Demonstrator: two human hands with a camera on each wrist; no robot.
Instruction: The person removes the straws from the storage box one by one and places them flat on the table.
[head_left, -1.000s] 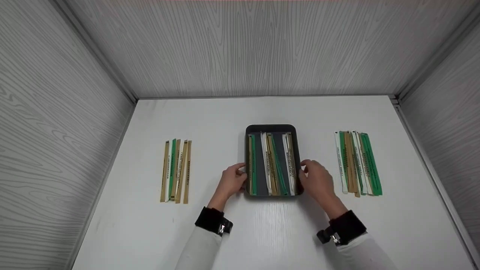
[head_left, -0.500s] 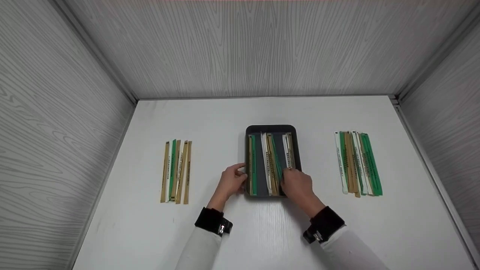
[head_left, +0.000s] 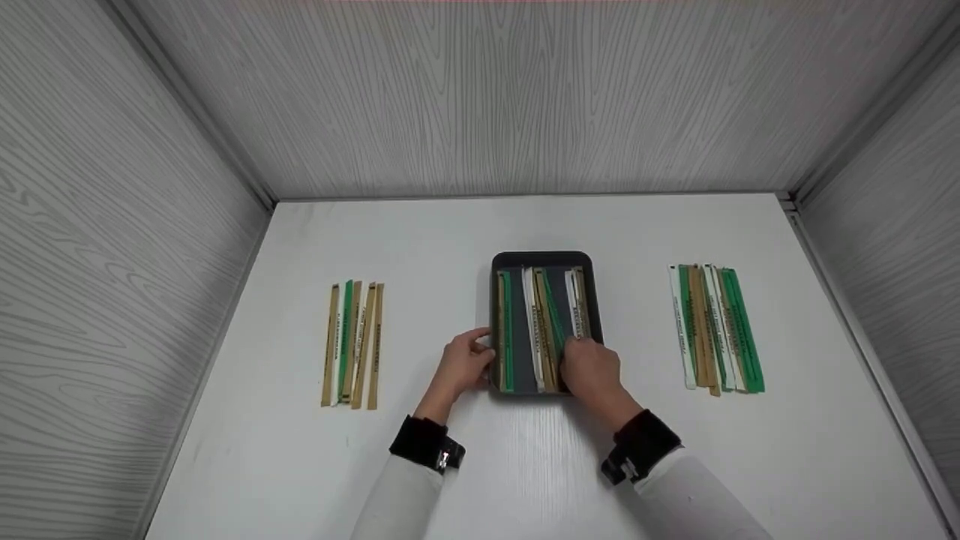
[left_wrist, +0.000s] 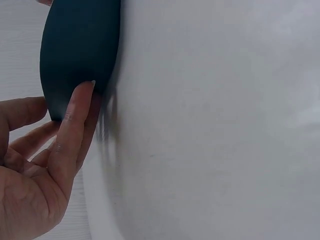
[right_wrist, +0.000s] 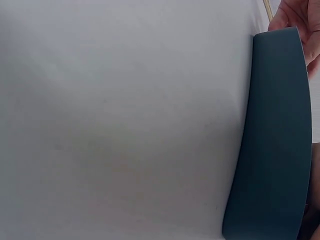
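With the left hand (head_left: 465, 361) loosely spread against the tray (head_left: 541, 258), the right hand (head_left: 592, 373), its hidden grip impossible to tell, should go gently with the sticks (head_left: 534, 322).

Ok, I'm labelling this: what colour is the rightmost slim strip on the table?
The rightmost strip is green, seen best in the head view.

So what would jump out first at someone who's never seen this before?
Probably the dark tray in the middle, filled with long green, white and brown strips. Next, the two hands: the left hand touches its left side, while the right hand reaches in at the near right. Then the matching groups on the white table, one to the left, one to the right.
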